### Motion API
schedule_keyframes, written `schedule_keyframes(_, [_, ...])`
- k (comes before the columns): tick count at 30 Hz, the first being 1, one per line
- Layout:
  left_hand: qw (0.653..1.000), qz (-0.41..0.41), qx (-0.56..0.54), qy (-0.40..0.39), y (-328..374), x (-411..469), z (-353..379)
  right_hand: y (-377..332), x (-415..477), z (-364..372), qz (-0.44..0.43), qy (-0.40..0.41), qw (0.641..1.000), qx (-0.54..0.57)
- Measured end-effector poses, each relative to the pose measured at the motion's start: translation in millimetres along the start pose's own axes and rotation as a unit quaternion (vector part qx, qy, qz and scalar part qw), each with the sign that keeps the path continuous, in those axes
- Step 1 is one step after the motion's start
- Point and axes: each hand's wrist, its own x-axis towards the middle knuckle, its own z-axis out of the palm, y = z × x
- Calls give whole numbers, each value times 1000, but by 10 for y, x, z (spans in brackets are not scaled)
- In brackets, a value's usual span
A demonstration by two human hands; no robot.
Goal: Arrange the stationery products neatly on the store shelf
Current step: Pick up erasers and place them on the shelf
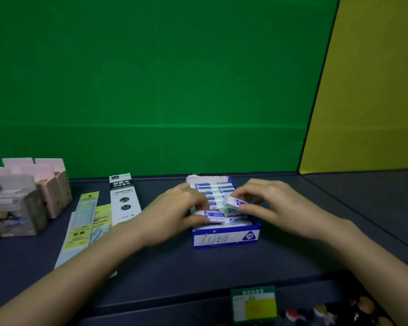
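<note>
A blue and white display box (225,238) marked 2B stands on the dark shelf (222,264), filled with several white erasers in blue sleeves. My left hand (174,215) pinches one eraser (213,216) lying flat over the box's front rows. My right hand (273,208) pinches a second eraser (234,201), tilted above the middle of the box. Both hands hover over the box, left one on its left side, right one on its right.
A white refill box (124,198) lies flat left of the eraser box, beside long yellow-green packets (85,222). Pink and patterned upright boxes (21,196) crowd the far left. A green and yellow price tag (254,304) hangs on the shelf's front edge. Green back wall, yellow right wall.
</note>
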Motion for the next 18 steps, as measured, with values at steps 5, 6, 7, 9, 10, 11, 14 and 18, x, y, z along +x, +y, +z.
schedule_keyframes(5, [998,-51,23,-5,48,35,60,106,63,59,-31,-16,999,-31])
schedule_keyframes(6, [998,-55,35,-8,55,44,54,116,76,63,-38,-24,998,-42])
schedule_keyframes(7, [997,-59,44,-12,61,52,48,122,89,66,-43,-32,997,-52])
schedule_keyframes(9, [997,-63,50,-16,72,66,37,127,112,74,-52,-47,995,-67])
schedule_keyframes(10, [996,-65,54,-15,75,73,31,129,122,78,-56,-55,994,-74])
schedule_keyframes(11, [996,-68,59,-14,77,80,25,128,130,79,-57,-63,993,-79])
schedule_keyframes(14, [995,-75,68,-17,74,93,21,128,137,65,-58,-82,990,-95])
schedule_keyframes(18, [994,-63,88,-10,87,95,15,102,148,71,-63,-99,986,-116])
